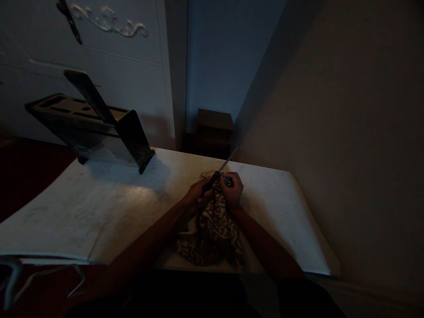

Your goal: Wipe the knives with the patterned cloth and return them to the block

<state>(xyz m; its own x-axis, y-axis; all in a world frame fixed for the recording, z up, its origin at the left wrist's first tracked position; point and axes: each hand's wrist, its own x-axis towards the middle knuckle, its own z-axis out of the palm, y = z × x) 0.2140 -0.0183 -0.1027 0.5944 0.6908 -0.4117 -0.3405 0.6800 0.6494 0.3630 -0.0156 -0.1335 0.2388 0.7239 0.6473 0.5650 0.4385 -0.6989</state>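
Knife (227, 163) slants away and to the right above the cloth (212, 240); left grip (198, 194) wraps its handle, right grip (232, 192) closes at the blade's base.

One knife (223, 169), one cloth (212, 234), one block (89, 128)

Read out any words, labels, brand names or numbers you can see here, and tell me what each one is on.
No text can be read anywhere in the picture.
knife block: no label or brand shows.
knife: too dark and small to make out any marking.
cloth: a pattern only, no letters.
door: a scroll ornament, not writing.
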